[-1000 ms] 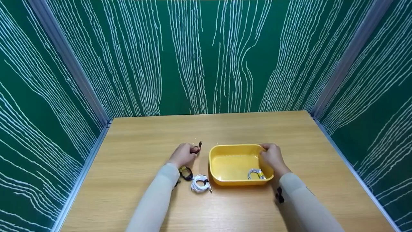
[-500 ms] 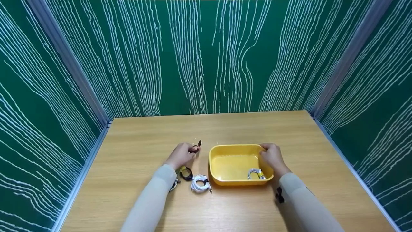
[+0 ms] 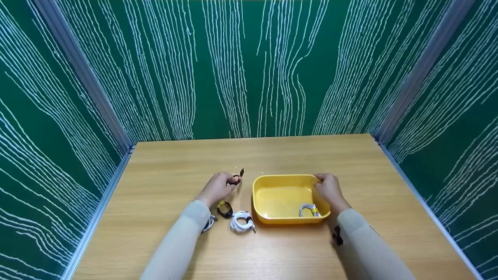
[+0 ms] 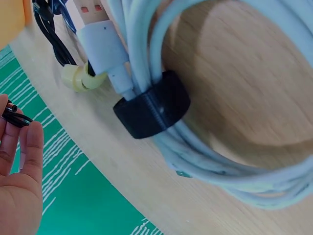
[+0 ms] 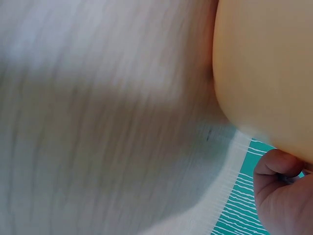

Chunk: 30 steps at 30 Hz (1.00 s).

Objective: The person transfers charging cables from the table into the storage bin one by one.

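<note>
My left hand [image 3: 215,189] pinches a small coiled black cable [image 3: 235,180] between thumb and fingertips, and one plug end sticks up. The left wrist view also shows the black cable [image 4: 17,118] in the fingers. With the right hand [image 3: 330,190] I grip the right rim of a yellow plastic tub [image 3: 278,198]. A grey coiled cable [image 3: 305,206] with a yellow tie lies inside the tub, front right. Between left wrist and tub, a white coiled cable [image 3: 235,225] and another black coiled cable [image 3: 226,215] with a yellow tie rest on the table.
A grey cable [image 3: 210,223] is partly hidden under the left sleeve. Close up in the left wrist view is a pale cable with a black strap [image 4: 152,105] and a USB plug. Green, white-streaked walls [image 3: 264,77] enclose the wooden table [image 3: 175,155].
My left forearm has swung slightly left, uncovering more of the grey cable beside the sleeve. The left hand still pinches the black cable. Right hand and tub stay put.
</note>
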Available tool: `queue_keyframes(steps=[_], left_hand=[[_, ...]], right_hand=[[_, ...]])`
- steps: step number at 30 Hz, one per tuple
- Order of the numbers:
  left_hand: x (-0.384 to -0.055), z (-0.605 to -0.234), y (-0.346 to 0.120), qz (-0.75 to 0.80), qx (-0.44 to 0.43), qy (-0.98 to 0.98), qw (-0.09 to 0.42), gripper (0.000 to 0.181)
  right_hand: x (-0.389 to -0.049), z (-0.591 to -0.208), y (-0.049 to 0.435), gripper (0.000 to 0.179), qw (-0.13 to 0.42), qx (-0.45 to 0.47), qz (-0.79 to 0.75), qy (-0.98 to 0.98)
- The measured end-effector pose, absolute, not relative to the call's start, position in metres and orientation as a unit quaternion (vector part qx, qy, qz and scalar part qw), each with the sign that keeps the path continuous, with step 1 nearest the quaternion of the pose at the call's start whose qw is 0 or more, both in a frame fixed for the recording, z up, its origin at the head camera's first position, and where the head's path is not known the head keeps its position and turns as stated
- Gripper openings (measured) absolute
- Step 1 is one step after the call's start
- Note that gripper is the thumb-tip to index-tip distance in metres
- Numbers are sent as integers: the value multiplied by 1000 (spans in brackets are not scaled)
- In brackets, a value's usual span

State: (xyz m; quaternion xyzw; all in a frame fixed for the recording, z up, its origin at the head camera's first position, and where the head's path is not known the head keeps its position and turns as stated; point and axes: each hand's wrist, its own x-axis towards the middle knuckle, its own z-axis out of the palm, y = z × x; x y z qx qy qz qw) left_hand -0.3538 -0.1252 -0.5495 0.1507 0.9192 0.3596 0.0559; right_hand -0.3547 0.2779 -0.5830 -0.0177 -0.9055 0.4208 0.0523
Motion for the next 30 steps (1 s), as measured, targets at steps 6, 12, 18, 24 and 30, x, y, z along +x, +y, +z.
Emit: queue_keyframes(steps=[6, 12, 18, 24, 30], left_hand=[[-351, -547, -124, 364, 154, 917, 60, 18], [-348, -542, -123, 360, 163, 917, 49, 19], [-345, -539, -123, 361, 162, 917, 46, 20], [-343, -536, -122, 359, 169, 917, 37, 21], [-341, -533, -119, 356, 185, 916, 29, 20]], right_hand=[[-355, -584, 278, 31, 47, -22, 419, -906], [-354, -581, 278, 33, 36, -22, 424, -905], [-353, -582, 278, 35, 44, -15, 420, -906], [-354, -582, 278, 33, 53, -18, 418, -907], [-354, -580, 278, 31, 54, -20, 419, -906]])
